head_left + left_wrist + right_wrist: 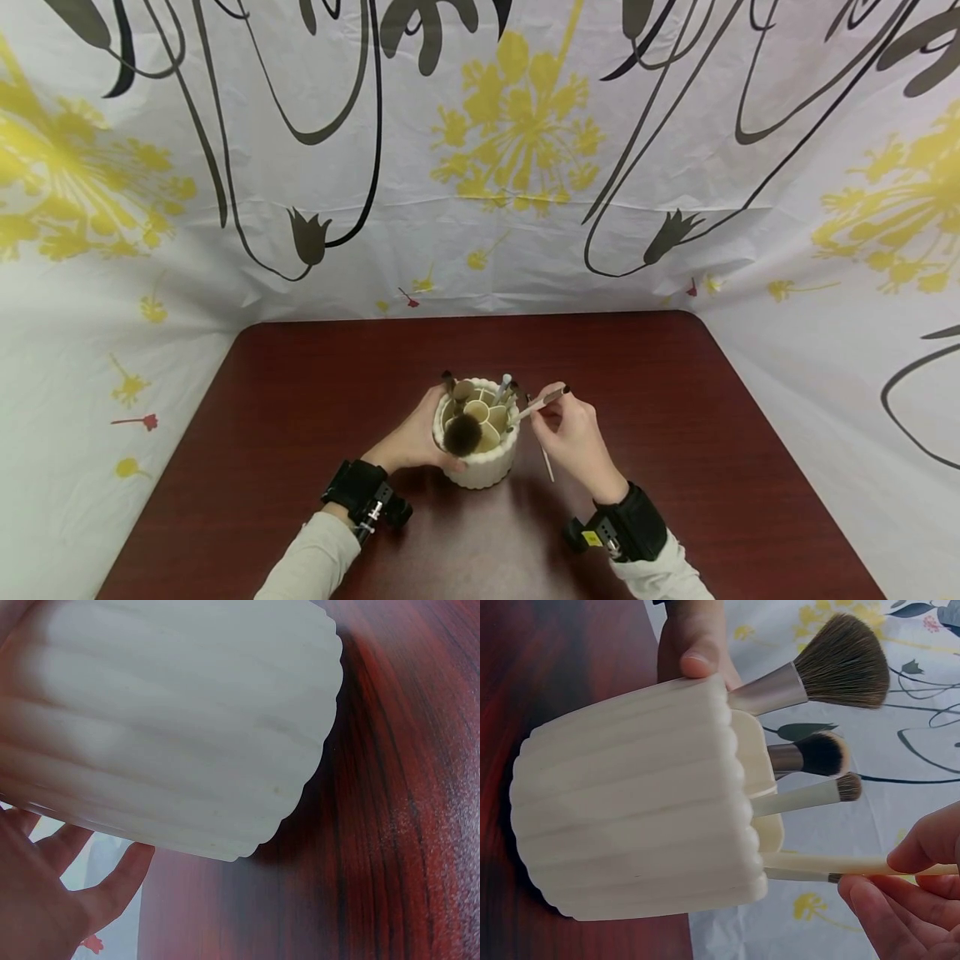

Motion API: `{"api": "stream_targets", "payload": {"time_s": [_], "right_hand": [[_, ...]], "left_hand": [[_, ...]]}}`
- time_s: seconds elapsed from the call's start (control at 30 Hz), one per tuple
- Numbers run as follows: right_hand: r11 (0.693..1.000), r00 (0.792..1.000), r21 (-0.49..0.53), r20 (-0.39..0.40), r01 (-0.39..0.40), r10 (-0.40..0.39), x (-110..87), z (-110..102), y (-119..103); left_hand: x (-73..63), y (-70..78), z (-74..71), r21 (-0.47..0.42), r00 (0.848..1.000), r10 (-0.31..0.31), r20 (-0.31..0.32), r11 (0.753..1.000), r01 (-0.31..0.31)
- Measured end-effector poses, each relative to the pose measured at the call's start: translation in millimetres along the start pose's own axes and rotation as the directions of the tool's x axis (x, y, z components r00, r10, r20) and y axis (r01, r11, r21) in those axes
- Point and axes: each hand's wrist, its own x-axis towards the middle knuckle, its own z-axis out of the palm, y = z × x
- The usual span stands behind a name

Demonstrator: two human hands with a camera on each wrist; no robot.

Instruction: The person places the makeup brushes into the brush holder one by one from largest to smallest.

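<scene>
A cream, ribbed makeup brush holder stands on the table, divided inside into compartments. My left hand grips its left side, thumb in front and fingers round the back. Over its right rim, my right hand pinches a slim makeup brush with a pale handle; the brush's lower end is inside the holder. A large fluffy brush, a dark round-tipped brush and a small pale-handled brush stand in the holder. Close beside the pinched brush is another small brush tip.
The dark red-brown table has rounded far corners. A thin pale stick shows on it beside my right hand, partly hidden. White cloth with yellow flowers and grey stems hangs behind and at the sides.
</scene>
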Motion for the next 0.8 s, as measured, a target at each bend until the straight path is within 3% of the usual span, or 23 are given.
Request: {"api": "stream_targets", "payload": {"time_s": [0.23, 0.57, 0.8], "right_hand": [[0.999, 0.999, 0.015, 0.005, -0.034, 0.034, -0.7, 4.8, 6.2], [1.000, 1.000, -0.019, 0.026, -0.014, 0.015, -1.3, 6.3, 6.4], [0.998, 0.996, -0.019, 0.051, -0.068, 0.068, -2.2, 10.0, 7.6]], "left_hand": [[0.2, 0.7, 0.3, 0.003, 1.000, -0.019, 0.001, 1.000, 0.019], [0.9, 1.1, 0.9, -0.004, 1.000, -0.012, -0.005, 1.000, 0.012], [1.1, -0.9, 0.9, 0.008, 1.000, 0.005, -0.009, 1.000, -0.005]]}}
